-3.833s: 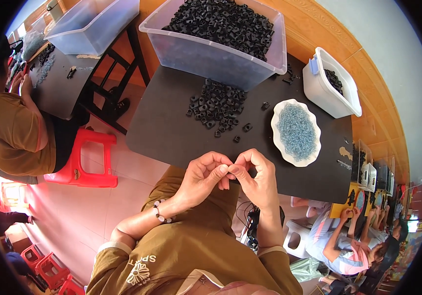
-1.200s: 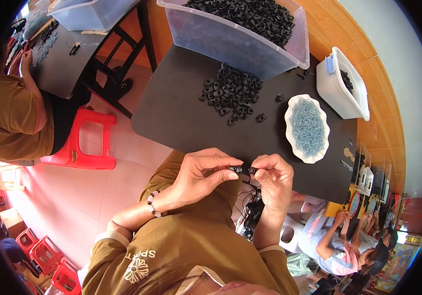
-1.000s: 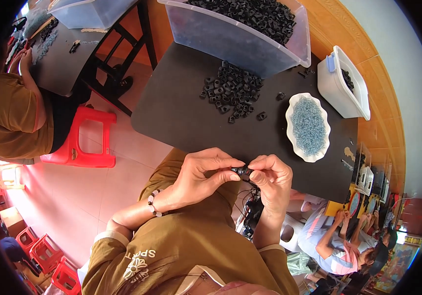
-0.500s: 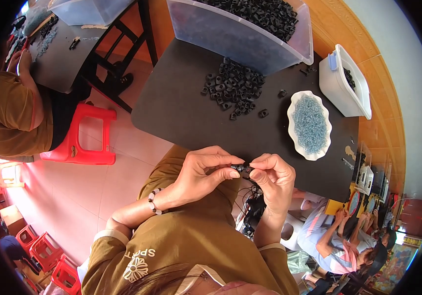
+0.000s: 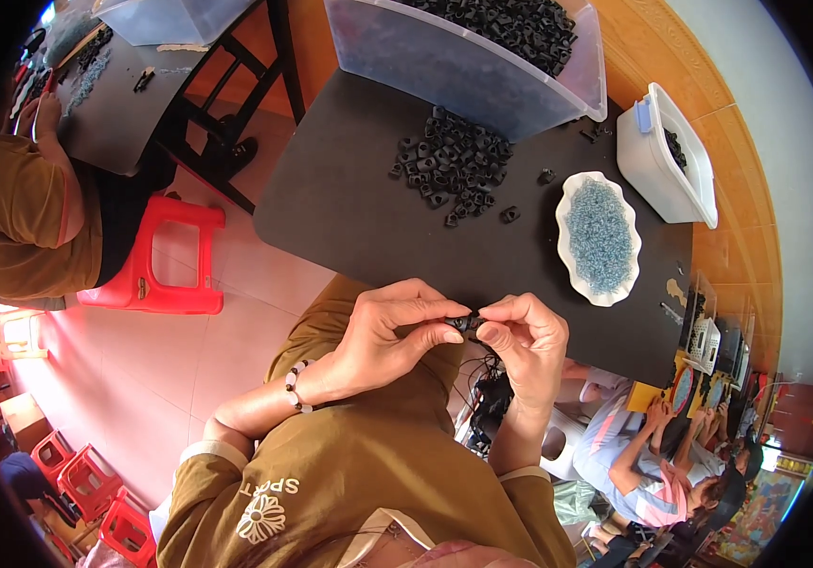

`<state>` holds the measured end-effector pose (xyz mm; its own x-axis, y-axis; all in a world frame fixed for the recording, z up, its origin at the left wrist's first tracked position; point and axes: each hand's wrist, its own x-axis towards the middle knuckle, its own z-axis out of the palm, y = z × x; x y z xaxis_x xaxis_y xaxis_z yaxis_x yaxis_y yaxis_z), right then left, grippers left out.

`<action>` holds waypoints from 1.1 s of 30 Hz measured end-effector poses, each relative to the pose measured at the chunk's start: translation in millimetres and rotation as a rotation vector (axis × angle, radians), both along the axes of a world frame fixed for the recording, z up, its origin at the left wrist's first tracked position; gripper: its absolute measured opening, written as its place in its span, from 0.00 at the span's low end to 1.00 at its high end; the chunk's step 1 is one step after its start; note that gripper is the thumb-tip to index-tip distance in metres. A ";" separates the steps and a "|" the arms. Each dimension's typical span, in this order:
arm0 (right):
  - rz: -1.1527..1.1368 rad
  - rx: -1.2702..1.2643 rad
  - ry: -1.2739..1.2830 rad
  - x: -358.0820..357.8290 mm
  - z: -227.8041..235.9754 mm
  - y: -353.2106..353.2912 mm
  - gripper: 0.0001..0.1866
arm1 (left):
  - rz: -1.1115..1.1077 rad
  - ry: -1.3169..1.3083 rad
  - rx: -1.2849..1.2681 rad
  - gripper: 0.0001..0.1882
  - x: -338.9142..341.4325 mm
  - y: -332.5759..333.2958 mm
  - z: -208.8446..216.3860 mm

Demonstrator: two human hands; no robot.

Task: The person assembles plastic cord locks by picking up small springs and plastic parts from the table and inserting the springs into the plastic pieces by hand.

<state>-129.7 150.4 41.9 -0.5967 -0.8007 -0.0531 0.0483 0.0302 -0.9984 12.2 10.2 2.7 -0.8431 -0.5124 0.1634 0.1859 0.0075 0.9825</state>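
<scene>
Just off the table's near edge, a small black plastic part (image 5: 464, 324) is pinched between both my hands. My left hand (image 5: 389, 333) grips its left end with thumb and forefinger. On the other end, the thumb and fingertips of my right hand (image 5: 527, 339) are closed. Fingertips hide most of the part. Beyond the hands lies a loose pile of small black plastic parts (image 5: 452, 166) on the dark table (image 5: 330, 180). To its right, a white scalloped dish (image 5: 567, 260) holds many tiny clear bluish pieces (image 5: 600, 237).
A large clear bin (image 5: 454, 85) of black parts stands at the table's far side, with a white tub (image 5: 657, 175) to its right. A person sits at another table on the left, by a red stool (image 5: 207, 260). Other people work at lower right.
My two hands have drawn very slightly closer together around the black part. Otherwise only a tiny shift of the view shows.
</scene>
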 end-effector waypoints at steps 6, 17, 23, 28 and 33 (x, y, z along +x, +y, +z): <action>0.046 -0.042 0.032 0.5 -1.8 1.9 0.06 | 0.042 0.030 -0.088 0.13 0.8 3.5 0.5; 0.017 -0.077 -0.001 7.3 -7.2 2.2 0.05 | 0.092 0.051 -0.122 0.13 0.7 5.8 -5.1; 0.001 -0.097 -0.023 6.5 -4.7 2.0 0.05 | 0.044 0.063 0.072 0.12 0.7 7.0 -6.3; -0.010 -0.094 -0.011 8.2 -0.4 2.5 0.06 | 0.025 0.053 0.159 0.11 1.9 8.0 -6.9; 0.012 -0.067 0.011 10.1 -1.4 2.3 0.06 | 0.026 0.052 0.113 0.11 2.1 7.3 -9.0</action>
